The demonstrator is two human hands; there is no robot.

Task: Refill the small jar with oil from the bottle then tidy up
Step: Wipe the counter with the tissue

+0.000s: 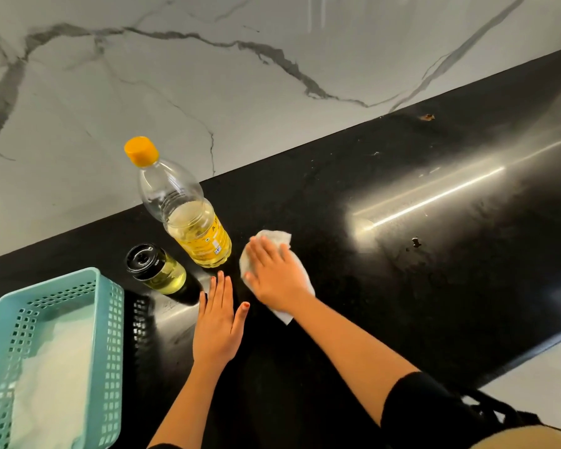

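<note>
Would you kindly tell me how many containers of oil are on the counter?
2: the bottle by the wall, and the small jar in front of it, beside the basket.

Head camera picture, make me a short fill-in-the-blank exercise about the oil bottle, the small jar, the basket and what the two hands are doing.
1. The clear plastic oil bottle carries a screw cap coloured ____.
2. The right hand presses a white paper towel flat on the ____ countertop.
3. The small glass jar with the black lid stands between the bottle and the perforated ____ plastic basket.
4. The left hand lies flat and holds ____.

Missing words: yellow; black; teal; nothing
</note>
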